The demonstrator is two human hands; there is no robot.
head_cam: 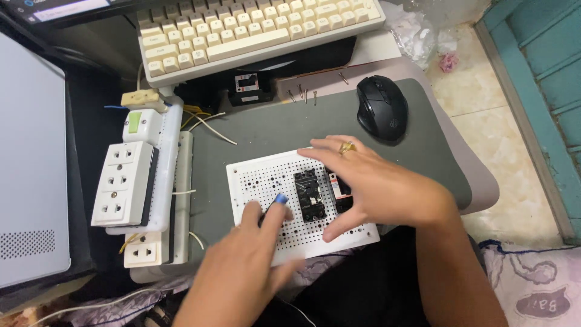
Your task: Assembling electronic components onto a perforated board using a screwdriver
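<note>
Breaker on perforated board — right hand steadying, left hand beside.

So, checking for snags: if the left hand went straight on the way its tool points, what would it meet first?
Probably the black breaker on the white board; the left hand points its blue-tipped tool up-right toward it, though depth is unclear.

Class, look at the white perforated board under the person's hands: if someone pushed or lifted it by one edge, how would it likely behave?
The white perforated board looks thin and flat, so probably light and apt to slide on the grey mat. The black breaker on it likely weights that side. The right hand pressing down suggests it shifts easily.
</note>
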